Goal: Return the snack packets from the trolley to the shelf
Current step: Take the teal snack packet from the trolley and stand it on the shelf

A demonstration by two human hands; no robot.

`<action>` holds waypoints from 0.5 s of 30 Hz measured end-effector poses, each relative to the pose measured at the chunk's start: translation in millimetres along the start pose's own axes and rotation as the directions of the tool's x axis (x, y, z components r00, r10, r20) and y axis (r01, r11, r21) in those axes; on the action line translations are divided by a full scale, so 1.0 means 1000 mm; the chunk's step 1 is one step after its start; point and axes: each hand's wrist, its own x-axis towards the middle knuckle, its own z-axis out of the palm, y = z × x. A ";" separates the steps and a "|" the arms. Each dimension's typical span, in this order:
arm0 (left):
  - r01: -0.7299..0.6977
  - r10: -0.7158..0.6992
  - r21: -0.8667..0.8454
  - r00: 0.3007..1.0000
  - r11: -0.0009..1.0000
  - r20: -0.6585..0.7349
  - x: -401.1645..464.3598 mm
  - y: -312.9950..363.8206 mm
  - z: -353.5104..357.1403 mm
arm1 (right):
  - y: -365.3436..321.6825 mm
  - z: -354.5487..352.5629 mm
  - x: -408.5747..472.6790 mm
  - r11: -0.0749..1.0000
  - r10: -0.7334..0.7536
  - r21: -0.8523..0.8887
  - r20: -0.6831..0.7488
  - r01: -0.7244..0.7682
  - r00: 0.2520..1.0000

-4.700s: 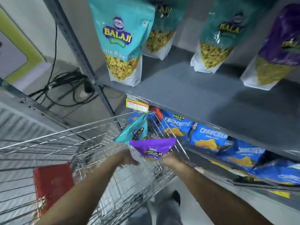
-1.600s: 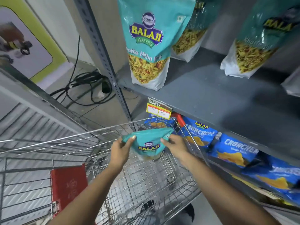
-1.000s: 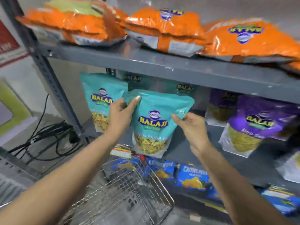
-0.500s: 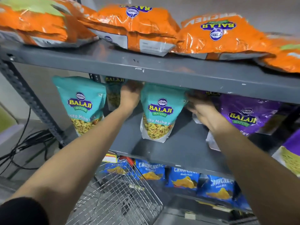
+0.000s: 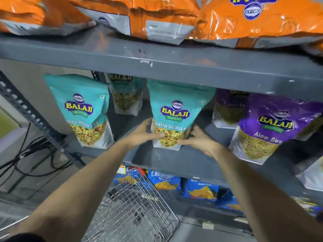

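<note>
A teal Balaji snack packet [image 5: 176,109] stands upright on the grey middle shelf [image 5: 174,159]. My left hand [image 5: 143,132] touches its lower left edge and my right hand [image 5: 199,138] its lower right edge, fingers loosely curved against the base. Another teal packet [image 5: 82,109] stands to the left and a third [image 5: 125,96] further back. The wire trolley [image 5: 132,206] is below my arms; no packets show in the visible part of it.
Purple Aloo Sev packets [image 5: 267,126] stand to the right on the same shelf. Orange packets [image 5: 157,16] lie on the shelf above. Blue Crunchex packets [image 5: 164,179] fill the lower shelf. Black cables [image 5: 26,163] lie on the floor at the left.
The teal packet went from the trolley up onto the middle shelf. Since half a second ago my hands slid from its top corners down to its base, and the view moved closer.
</note>
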 end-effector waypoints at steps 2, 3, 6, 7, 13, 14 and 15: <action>-0.017 0.016 0.021 1.000 1.000 0.007 -0.001 -0.014 0.006 | 0.016 0.017 0.007 0.998 0.022 -0.064 -0.031 -0.024 0.999; -0.022 0.023 0.014 0.999 1.000 -0.045 -0.003 -0.019 0.007 | 0.022 0.024 0.009 0.998 0.012 -0.066 -0.071 -0.017 0.997; -0.057 0.057 -0.001 0.989 0.998 -0.136 -0.017 -0.035 0.005 | 0.033 0.043 0.004 0.998 -0.044 -0.042 -0.115 0.039 0.992; -0.071 0.071 0.001 0.987 0.997 -0.144 -0.024 -0.040 0.002 | 0.037 0.048 0.001 0.998 -0.056 -0.045 -0.113 0.051 0.992; -0.066 0.066 0.004 0.991 0.998 -0.118 -0.054 -0.049 -0.006 | 0.043 0.073 -0.021 0.993 -0.062 -0.105 -0.135 0.048 0.989; -0.064 0.065 0.009 0.991 0.998 -0.121 -0.056 -0.047 -0.006 | 0.042 0.074 -0.022 0.992 -0.057 -0.115 -0.138 0.041 0.989; -0.066 0.067 0.013 0.990 0.998 -0.122 -0.057 -0.045 -0.005 | 0.040 0.074 -0.022 0.992 -0.053 -0.124 -0.142 0.036 0.988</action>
